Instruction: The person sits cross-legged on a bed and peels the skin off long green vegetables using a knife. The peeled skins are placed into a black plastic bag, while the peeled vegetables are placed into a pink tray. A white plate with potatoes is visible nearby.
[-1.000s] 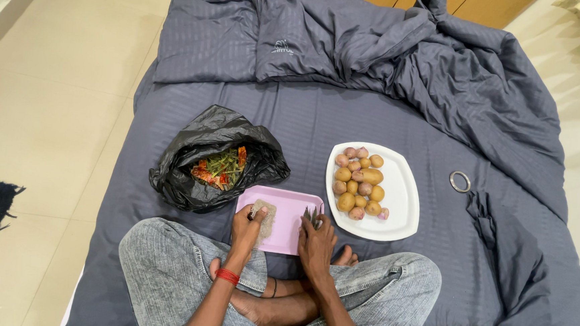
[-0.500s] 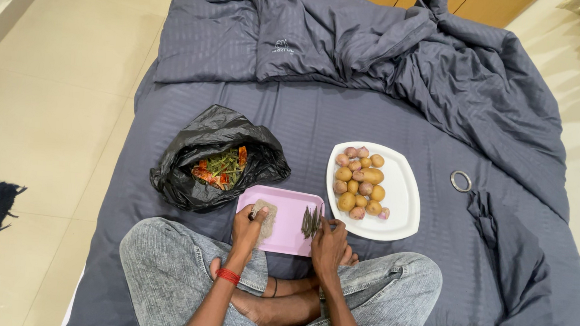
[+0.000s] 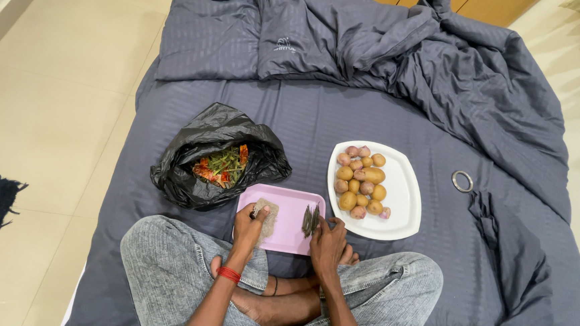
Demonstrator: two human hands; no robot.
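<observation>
I sit cross-legged on a bed with a pink tray in front of my legs. My left hand is closed on a small dark-handled knife at the tray's left side, over a heap of finely chopped bits. At the tray's right edge, my right hand pinches a small bunch of green beans, whose tips point away from me.
A white plate of small potatoes lies right of the tray. An open black bag of vegetable scraps sits to the left. A metal ring lies on the grey sheet. A rumpled blanket covers the far end.
My right hand drew back slightly toward me, and the bean bunch now lies more exposed on the tray. My left hand has stayed in place.
</observation>
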